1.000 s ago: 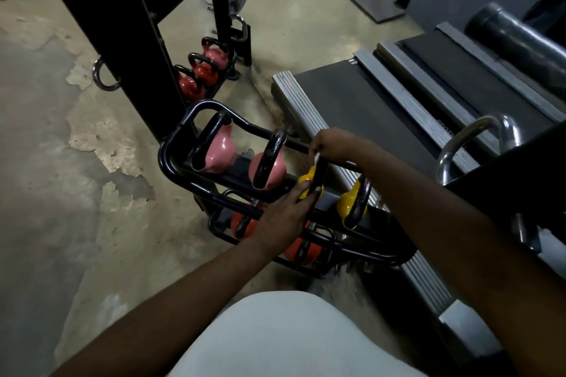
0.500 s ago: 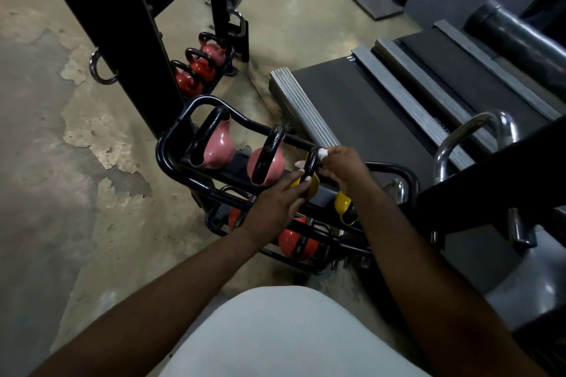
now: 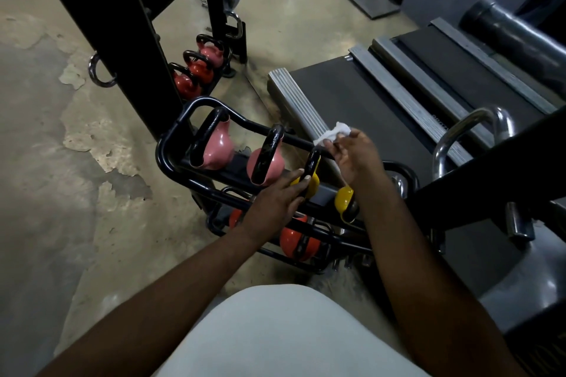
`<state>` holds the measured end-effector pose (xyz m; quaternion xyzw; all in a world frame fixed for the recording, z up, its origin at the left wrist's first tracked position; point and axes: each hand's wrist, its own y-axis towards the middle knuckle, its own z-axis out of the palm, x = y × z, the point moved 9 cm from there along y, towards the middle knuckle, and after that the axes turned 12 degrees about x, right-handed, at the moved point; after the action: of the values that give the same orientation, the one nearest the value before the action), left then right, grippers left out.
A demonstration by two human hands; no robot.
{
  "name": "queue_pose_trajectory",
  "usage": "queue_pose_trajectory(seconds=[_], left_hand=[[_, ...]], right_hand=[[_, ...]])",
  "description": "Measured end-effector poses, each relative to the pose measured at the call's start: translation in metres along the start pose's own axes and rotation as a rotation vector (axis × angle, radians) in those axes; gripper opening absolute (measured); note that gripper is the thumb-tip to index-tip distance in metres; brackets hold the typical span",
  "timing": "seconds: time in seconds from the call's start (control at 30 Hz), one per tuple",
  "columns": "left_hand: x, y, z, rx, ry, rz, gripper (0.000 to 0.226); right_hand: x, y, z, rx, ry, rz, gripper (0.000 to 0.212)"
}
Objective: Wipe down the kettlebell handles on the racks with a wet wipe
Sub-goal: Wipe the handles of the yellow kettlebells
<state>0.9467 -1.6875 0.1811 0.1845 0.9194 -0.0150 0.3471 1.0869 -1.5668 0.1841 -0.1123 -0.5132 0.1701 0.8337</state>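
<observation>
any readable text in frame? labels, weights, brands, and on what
On the treadmill side rail: short pale print, too blurred to read.
On the kettlebells and rack: no text visible.

kettlebells [image 3: 265, 159] in rack [image 3: 171, 159], treadmill [image 3: 361, 101] right of rack

Rack rail [image 3: 196, 107] and treadmill edge [image 3: 298, 102] hem the kettlebell handles [image 3: 268, 151].
</observation>
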Motion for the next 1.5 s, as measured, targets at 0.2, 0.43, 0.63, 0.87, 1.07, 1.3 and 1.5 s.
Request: queue_pose_trajectory(seconds=[0.2, 0.43, 0.63, 0.87, 1.07, 1.3, 1.5], left_hand=[[-0.002, 0.001, -0.003, -0.010, -0.001, -0.003, 0.052], [-0.003, -0.001, -0.005, -0.005, -0.002, 0.001, 0.053], [-0.002, 0.000, -0.004, 0.014, 0.017, 0.027, 0.054], [0.001, -0.001, 0.002, 0.020, 0.041, 0.025, 0.054], [-0.013, -0.004, 0.011, -0.016, 0.042, 0.126, 0.059], [-0.026, -0.006, 0.025, 0.000, 0.022, 0.090, 0.064], [-0.033, -0.008, 0.029, 0.003, 0.063, 0.129, 0.045]], right_hand=[[-0.011, 0.002, -0.008, 0.064, -0.739, 0.010, 0.031], [-0.052, -0.020, -0.003, -0.083, -0.196, 0.167, 0.020], [-0.062, -0.022, 0.003, -0.077, -0.166, 0.172, 0.015], [-0.014, -0.014, -0.001, 0.053, -0.899, -0.087, 0.006], [0.036, 0.026, 0.067, 0.491, -1.751, 0.040, 0.021], [-0.003, 0.044, 0.093, 0.933, -2.239, 0.293, 0.023], [-0.036, 0.030, 0.081, 1.181, -2.413, 0.528, 0.024]])
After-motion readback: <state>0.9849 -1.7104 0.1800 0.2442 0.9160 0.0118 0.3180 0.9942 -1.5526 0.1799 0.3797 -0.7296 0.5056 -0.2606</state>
